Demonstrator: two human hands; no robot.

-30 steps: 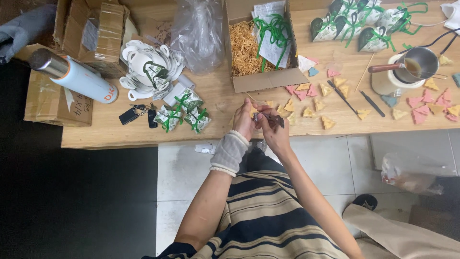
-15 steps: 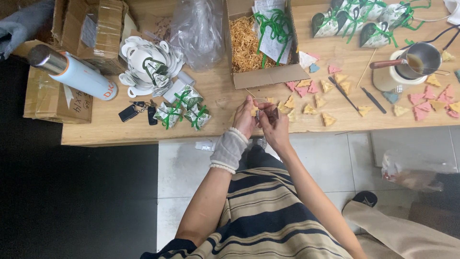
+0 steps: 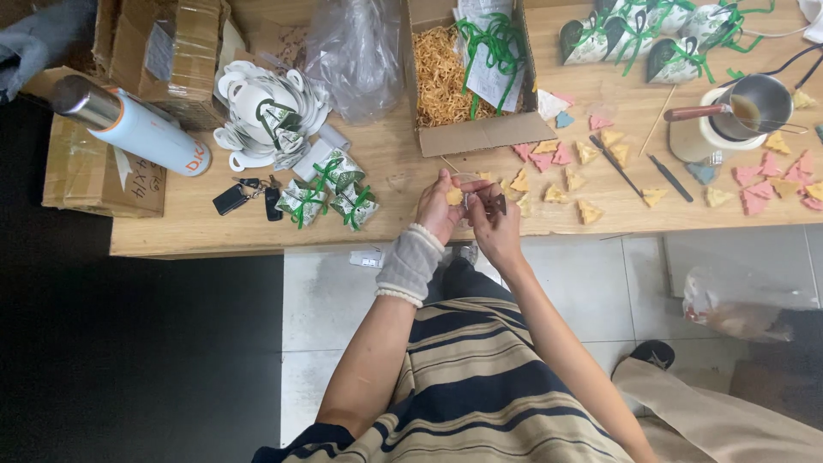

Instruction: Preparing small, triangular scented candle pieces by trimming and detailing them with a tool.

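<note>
Left hand [image 3: 441,210] fingers pinch yellow triangle piece [image 3: 454,196] at desk [image 3: 214,231] front edge. Right hand [image 3: 495,225] fingers grip small dark piece [image 3: 496,204] beside it. Judgement: keep both pinches firm, pieces close, elbows steady over edge. Versus earlier frame: hands barely shifted, same grips.

You hold a small yellow triangular piece [image 3: 454,196] pinched upright between your left fingertips, just above the table's near edge. A small dark brown piece [image 3: 496,204] sits in your right fingertips, close beside it; whether they touch is unclear.
</note>
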